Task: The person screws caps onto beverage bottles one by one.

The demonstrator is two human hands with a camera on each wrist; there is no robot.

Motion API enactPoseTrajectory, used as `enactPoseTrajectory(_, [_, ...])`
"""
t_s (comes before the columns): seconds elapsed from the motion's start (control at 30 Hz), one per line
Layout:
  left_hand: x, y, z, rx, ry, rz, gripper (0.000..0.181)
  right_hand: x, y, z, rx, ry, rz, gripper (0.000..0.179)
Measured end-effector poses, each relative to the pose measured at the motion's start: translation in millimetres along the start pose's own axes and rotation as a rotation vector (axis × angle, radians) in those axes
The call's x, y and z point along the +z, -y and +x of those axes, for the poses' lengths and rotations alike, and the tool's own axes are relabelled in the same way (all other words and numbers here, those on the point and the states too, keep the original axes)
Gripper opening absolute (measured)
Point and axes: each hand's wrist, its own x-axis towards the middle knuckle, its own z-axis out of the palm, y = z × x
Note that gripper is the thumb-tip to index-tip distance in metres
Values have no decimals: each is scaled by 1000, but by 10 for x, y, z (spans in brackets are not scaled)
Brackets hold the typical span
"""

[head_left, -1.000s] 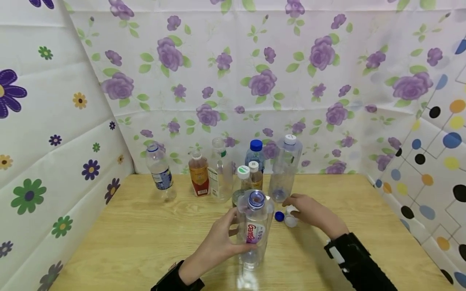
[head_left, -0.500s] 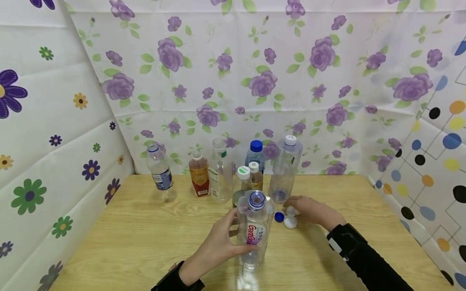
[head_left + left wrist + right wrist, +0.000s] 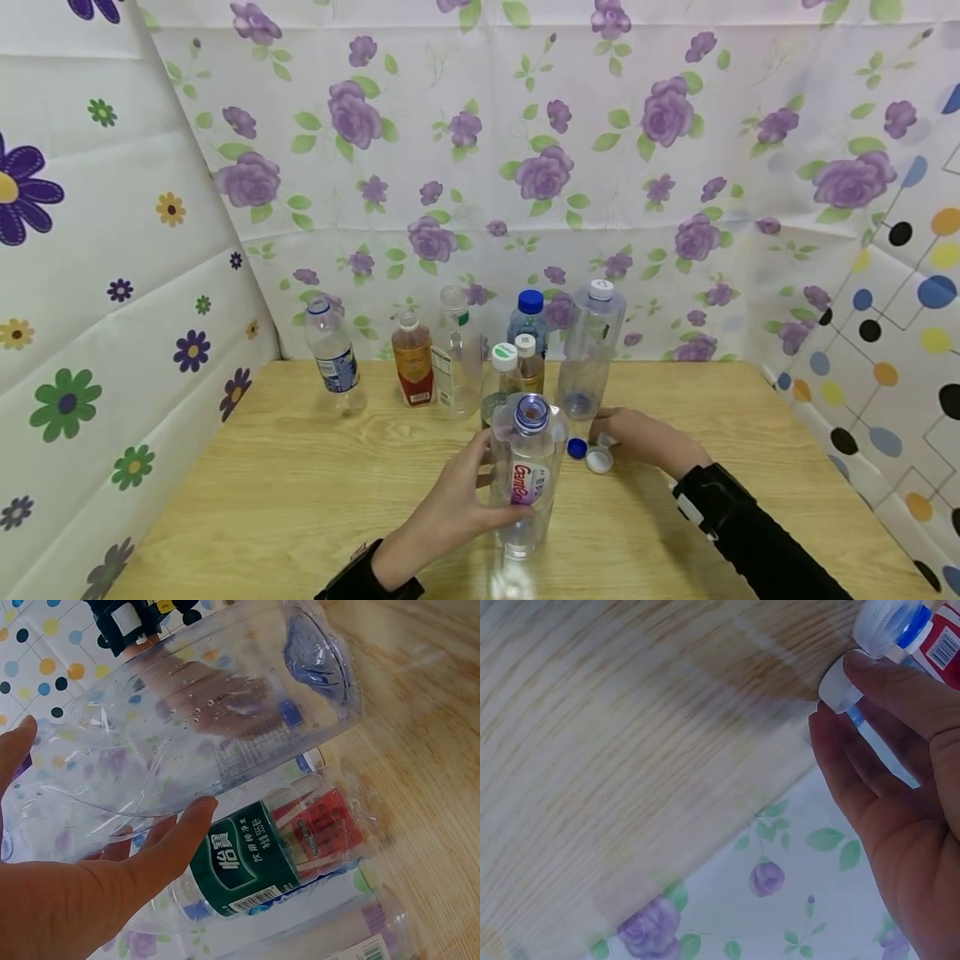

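Note:
My left hand (image 3: 457, 500) grips a clear bottle (image 3: 545, 467) with a red-lettered label and an uncapped mouth, standing on the table. In the left wrist view, the thumb and fingers of the left hand (image 3: 97, 900) lie along the side of the clear bottle (image 3: 195, 727). My right hand (image 3: 648, 437) is low over the table, right of the bottle. The right wrist view shows the right hand (image 3: 907, 765) pinching a tilted white bottle cap (image 3: 836, 684) between thumb and fingertip. A blue cap (image 3: 577, 448) and another white cap (image 3: 599, 460) lie close by.
Behind stand a tall capped clear bottle (image 3: 588, 354), a blue-capped bottle (image 3: 529, 321), a green-and-white-capped bottle (image 3: 501, 379) and a small brown bottle (image 3: 529, 367). Further left are an uncapped clear bottle (image 3: 455, 358), an amber bottle (image 3: 413, 367) and a blue-labelled bottle (image 3: 335, 367).
My right hand first drew slightly off the caps, then its fingers came onto one white cap and tipped it up. The left hand and its bottle have stayed in place.

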Motion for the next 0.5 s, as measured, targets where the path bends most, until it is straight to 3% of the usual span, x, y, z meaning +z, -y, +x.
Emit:
enactPoseTrajectory(0.3, [13,27,-7,33,-6,34,92,-100,142,37,29,-54,-47,21])
enactPoseTrajectory(0.5, [30,47,12,60,-16,9,92,-248,342,74,37,-171,-63,26])
